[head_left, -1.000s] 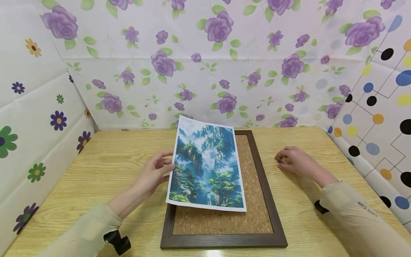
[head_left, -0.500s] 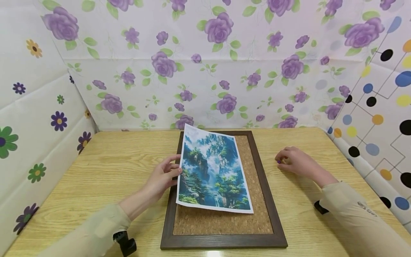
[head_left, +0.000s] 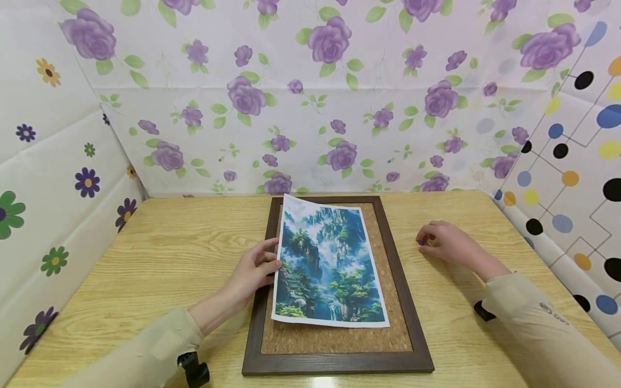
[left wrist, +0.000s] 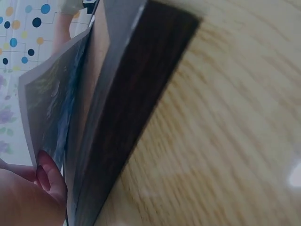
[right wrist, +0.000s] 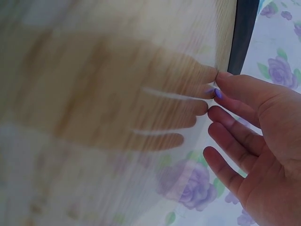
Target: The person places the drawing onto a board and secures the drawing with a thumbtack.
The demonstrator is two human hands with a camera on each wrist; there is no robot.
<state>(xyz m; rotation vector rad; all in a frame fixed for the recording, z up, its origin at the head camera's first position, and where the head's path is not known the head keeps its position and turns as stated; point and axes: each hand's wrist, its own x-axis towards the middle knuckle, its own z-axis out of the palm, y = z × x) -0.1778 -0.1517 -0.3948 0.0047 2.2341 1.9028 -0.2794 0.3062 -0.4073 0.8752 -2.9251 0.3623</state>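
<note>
In the head view my left hand (head_left: 254, 274) pinches a printed landscape picture (head_left: 335, 264) by its left edge, thumb in front. The sheet shows misty blue-green cliffs and has a white border. It hovers tilted over a framed cork board (head_left: 339, 340), its lower edge curving up off the cork. In the left wrist view the picture (left wrist: 49, 101) stands apart from the dark frame (left wrist: 131, 80). To the right of the board, my right hand (head_left: 448, 245) pinches a small purple pin (right wrist: 217, 93) between thumb and index finger, fingertips at the tabletop. Its exact shape is mostly hidden.
The board lies flat on a light wooden table (head_left: 179, 231), its dark brown wooden frame (head_left: 339, 364) raised around the cork. Behind the table hangs a flowered sheet (head_left: 301, 124). Patterned side walls stand at the left (head_left: 63, 178) and right (head_left: 572, 161).
My left hand has moved right and slightly toward me, bringing the picture lower and further over the cork board. The right hand stays where it was with the purple pin.
</note>
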